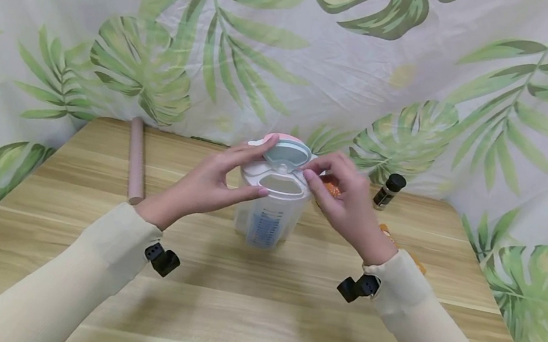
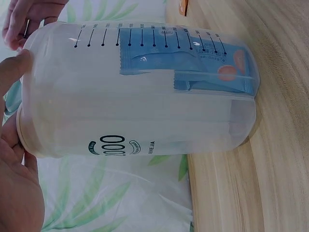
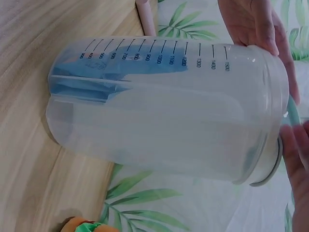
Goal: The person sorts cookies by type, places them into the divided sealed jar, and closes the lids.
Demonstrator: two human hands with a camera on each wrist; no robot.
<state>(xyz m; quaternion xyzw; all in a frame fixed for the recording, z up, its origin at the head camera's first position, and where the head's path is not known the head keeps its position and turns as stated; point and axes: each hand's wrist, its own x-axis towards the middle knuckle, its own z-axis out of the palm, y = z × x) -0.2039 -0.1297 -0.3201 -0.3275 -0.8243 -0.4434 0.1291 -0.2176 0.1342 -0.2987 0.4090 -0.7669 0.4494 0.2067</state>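
Observation:
A clear plastic storage container [image 1: 268,223] with printed measuring marks stands upright on the table. Blue printed packets [image 2: 207,67] lie in one of its compartments. On its white lid [image 1: 252,172], a flap [image 1: 289,152] with a pink top and grey-green underside stands raised behind an opening. My left hand [image 1: 220,178] grips the lid from the left, thumb at the front rim and index finger against the flap's side. On the opposite side, my right hand [image 1: 347,197] pinches the lid's edge near the flap's hinge with thumb and forefinger. The right wrist view shows its fingertips against the lid.
A pink cylinder [image 1: 136,159] lies at the table's back left. Back right stands a black-capped bottle [image 1: 389,192]. Orange items [image 1: 331,185] are partly hidden behind my right hand and forearm. Leaf-patterned cloth [image 1: 250,43] hangs around the wooden table [image 1: 210,315].

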